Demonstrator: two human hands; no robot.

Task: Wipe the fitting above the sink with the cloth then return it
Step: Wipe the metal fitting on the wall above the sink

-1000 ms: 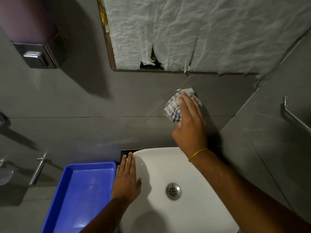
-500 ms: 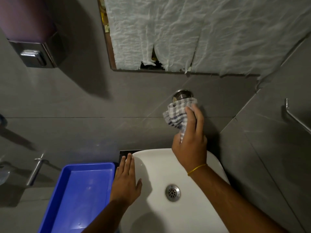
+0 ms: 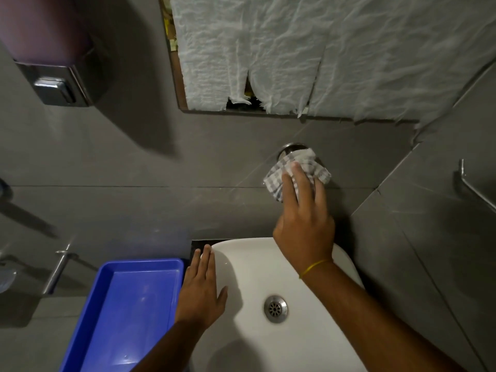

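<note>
A round chrome fitting (image 3: 289, 147) is set in the grey wall above the white sink (image 3: 247, 267). My right hand (image 3: 304, 218) presses a checked grey and white cloth (image 3: 308, 162) against the fitting, covering most of it; only its upper left rim shows. My left hand (image 3: 200, 289) lies flat with fingers spread on the sink's left rim, holding nothing.
A blue plastic tray (image 3: 128, 304) stands left of the sink. A soap dispenser (image 3: 51, 76) hangs on the wall at upper left. Above the fitting is a mirror covered with crumpled white paper (image 3: 322, 49). A metal rail (image 3: 475, 186) is on the right wall, a chrome lever (image 3: 57, 267) at left.
My right hand with the cloth dropped below the fitting half a second ago, then rose back over it, now covering most of the chrome. My left hand stayed on the rim.
</note>
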